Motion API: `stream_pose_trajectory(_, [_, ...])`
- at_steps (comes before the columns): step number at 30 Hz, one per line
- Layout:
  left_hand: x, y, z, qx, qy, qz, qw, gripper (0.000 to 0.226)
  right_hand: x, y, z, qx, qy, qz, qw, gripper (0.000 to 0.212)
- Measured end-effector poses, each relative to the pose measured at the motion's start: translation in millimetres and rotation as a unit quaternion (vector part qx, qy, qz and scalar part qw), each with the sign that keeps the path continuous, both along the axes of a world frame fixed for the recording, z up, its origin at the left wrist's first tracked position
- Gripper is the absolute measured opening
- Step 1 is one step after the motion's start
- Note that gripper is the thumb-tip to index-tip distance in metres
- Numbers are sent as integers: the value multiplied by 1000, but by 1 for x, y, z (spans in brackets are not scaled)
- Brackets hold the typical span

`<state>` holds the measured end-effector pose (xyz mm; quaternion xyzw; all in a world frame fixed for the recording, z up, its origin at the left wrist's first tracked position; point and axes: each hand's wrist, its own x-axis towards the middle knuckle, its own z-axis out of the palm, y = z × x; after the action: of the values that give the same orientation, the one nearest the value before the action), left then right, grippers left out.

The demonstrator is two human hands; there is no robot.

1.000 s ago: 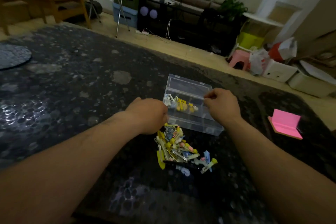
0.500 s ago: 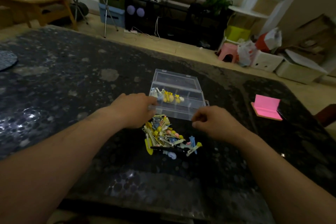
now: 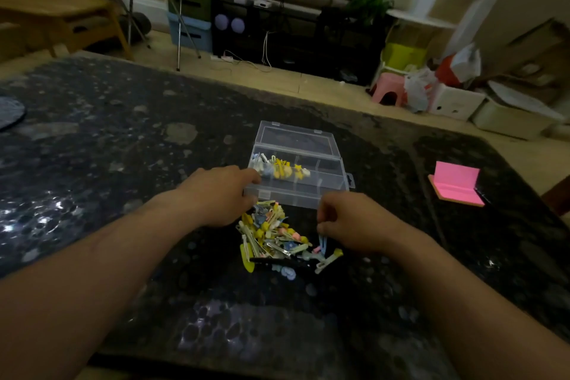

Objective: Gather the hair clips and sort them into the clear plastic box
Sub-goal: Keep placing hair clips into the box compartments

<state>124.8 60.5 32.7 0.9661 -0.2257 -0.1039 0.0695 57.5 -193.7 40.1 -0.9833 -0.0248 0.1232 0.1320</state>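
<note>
A clear plastic box (image 3: pixel 327 194) with dividers lies open on the dark table, its lid (image 3: pixel 293 139) folded back. Several yellow, white and blue hair clips (image 3: pixel 280 168) sit in its rear left compartments. Just in front of the box lies a pile of mixed hair clips (image 3: pixel 271 237). My left hand (image 3: pixel 216 197) wraps around the box's front left corner, index finger on the rim. My right hand (image 3: pixel 354 222) is at the pile's right edge, fingertips pinched on a light blue hair clip (image 3: pixel 321 245) that hangs down from them.
A pink notepad (image 3: pixel 456 185) lies to the right with a dark flat object (image 3: pixel 481 196) beside it. A grey round mat (image 3: pixel 9 111) shows at the far left. Beyond the table's far edge are a pink stool (image 3: pixel 388 92) and boxes on the floor.
My right hand came back from the box's right side to the pile and pinched a blue clip. My left hand moved from the pile up to the box's front left corner.
</note>
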Motion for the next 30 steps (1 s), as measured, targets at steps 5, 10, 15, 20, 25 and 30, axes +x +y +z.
stream_pose_trajectory(5, [5, 0, 0, 2, 3, -12, 1000, 35, 8, -1, 17, 99, -70, -34, 992, 10])
stream_pose_trajectory(10, [14, 0, 1, -4, 3, -15, 1000, 23, 35, 3, 21, 192, -161, -113, 961, 6])
stream_pose_trajectory(15, [17, 2, 0, -19, 16, -14, 1000, 23, 90, 7, 22, 183, -197, -160, 950, 8])
stream_pose_trajectory(20, [16, 1, 2, -22, 23, -13, 999, 28, 129, 18, 16, 48, -177, -83, 980, 5])
stream_pose_trajectory(25, [16, 0, 2, -21, 21, -16, 999, 29, 141, 23, 11, -37, -96, -29, 994, 5])
stream_pose_trajectory(30, [15, 0, 3, -18, 23, -15, 999, 31, 137, 22, 3, -28, -104, -47, 993, 19])
